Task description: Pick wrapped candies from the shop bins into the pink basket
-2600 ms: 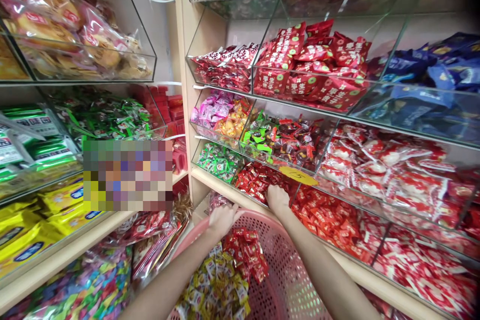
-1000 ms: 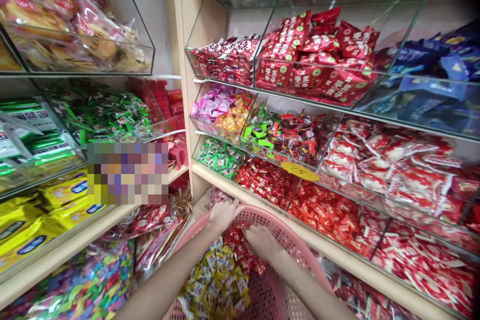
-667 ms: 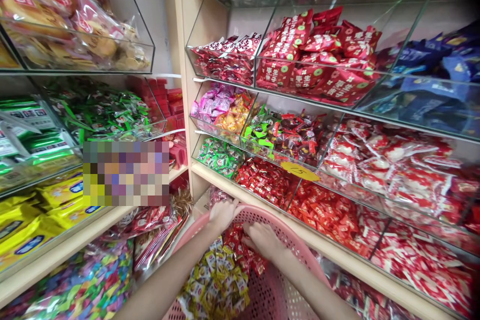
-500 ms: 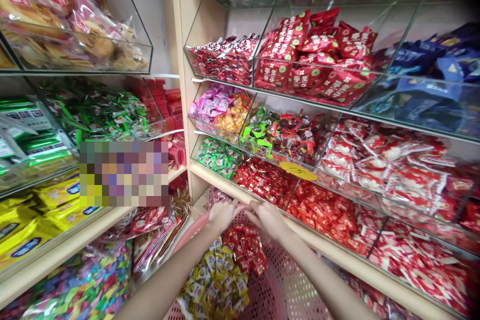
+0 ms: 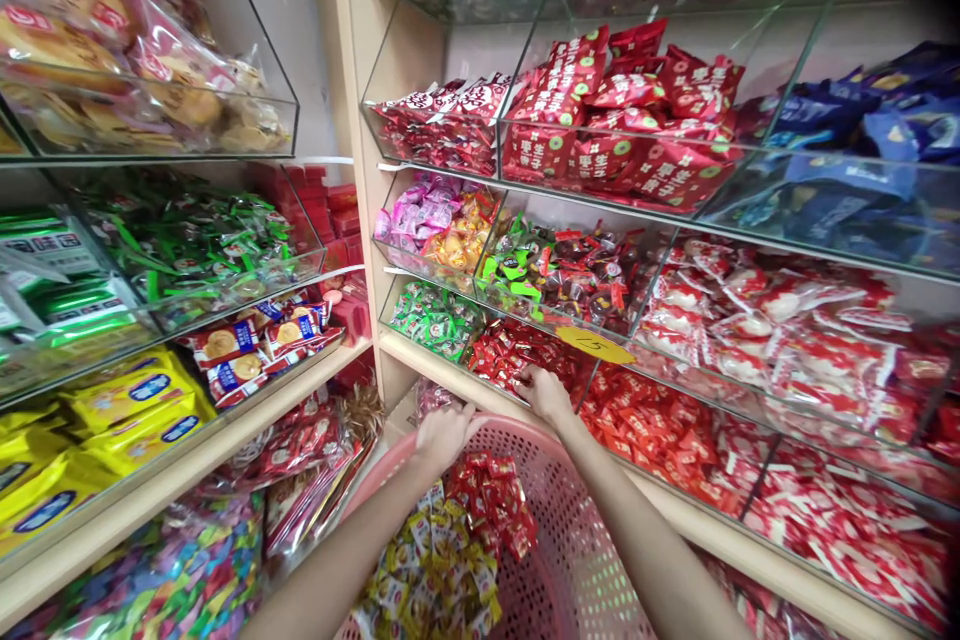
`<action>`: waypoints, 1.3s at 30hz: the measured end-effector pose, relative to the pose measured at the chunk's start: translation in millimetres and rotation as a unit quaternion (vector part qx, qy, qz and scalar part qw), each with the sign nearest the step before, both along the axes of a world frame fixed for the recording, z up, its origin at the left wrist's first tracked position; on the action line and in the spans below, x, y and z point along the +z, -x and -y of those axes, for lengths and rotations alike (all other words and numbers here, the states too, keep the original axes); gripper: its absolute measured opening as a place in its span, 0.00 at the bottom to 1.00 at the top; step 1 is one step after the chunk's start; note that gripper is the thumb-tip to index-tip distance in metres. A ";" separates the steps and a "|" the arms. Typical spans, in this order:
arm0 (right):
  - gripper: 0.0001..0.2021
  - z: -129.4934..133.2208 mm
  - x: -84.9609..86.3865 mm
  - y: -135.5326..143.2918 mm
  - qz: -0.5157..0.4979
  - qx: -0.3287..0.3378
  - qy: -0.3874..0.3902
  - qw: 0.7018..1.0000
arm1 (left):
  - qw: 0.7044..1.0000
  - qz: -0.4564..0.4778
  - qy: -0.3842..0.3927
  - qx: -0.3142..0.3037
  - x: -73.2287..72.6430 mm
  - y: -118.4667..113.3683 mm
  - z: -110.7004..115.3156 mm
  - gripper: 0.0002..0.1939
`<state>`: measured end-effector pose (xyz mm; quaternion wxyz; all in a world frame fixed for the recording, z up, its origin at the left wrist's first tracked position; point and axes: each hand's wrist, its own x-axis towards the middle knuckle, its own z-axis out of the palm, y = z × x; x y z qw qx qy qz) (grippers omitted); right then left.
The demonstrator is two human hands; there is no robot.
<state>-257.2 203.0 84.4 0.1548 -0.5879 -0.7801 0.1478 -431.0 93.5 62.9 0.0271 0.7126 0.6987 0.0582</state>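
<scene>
My left hand is closed over the far rim of a pink perforated plastic basket. Inside the basket lie a heap of yellow-and-white wrapped candies and a smaller pile of red wrapped candies. My right hand reaches past the rim to a low clear bin of small dark-red wrapped candies. Its slightly bent fingers are at the candies, and nothing shows in them; the fingertips are partly hidden.
A yellow price tag hangs above the right hand. To its right is a bin of orange-red packets. Wooden shelf edges run beside the basket. Yellow snack packs and bagged colourful sweets stand left.
My right hand has left the basket rim and moved forward, up and slightly right to the dark-red candies. My left hand has stayed on the rim.
</scene>
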 end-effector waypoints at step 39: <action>0.12 14.1 -5.0 -1.8 -0.256 0.040 -0.078 0.963 | 0.986 0.144 0.057 -0.063 10.7 32.2 -1.8 0.30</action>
